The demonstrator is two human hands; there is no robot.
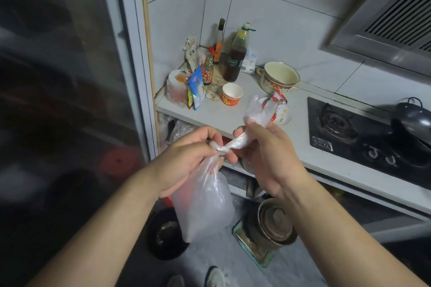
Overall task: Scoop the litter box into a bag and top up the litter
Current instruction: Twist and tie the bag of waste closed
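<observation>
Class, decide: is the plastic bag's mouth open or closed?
Closed: the plastic bag has a knot at its neck, held between the left hand and right hand.

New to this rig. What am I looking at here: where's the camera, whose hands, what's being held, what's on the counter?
There is no machine: a person works with bare hands, and the single picture comes from a wide-angle camera on their head, looking forward and down.

The left hand pinches the clear plastic bag at its twisted neck, where a knot seems to be forming. The right hand grips the loose tail of the bag above it. The bag hangs in the air in front of the counter, with something pale in its bottom.

On the white counter stand sauce bottles in the corner, a paper cup, a cream enamel pot and some packets. To the right is a black gas hob. No litter box is in view.
</observation>
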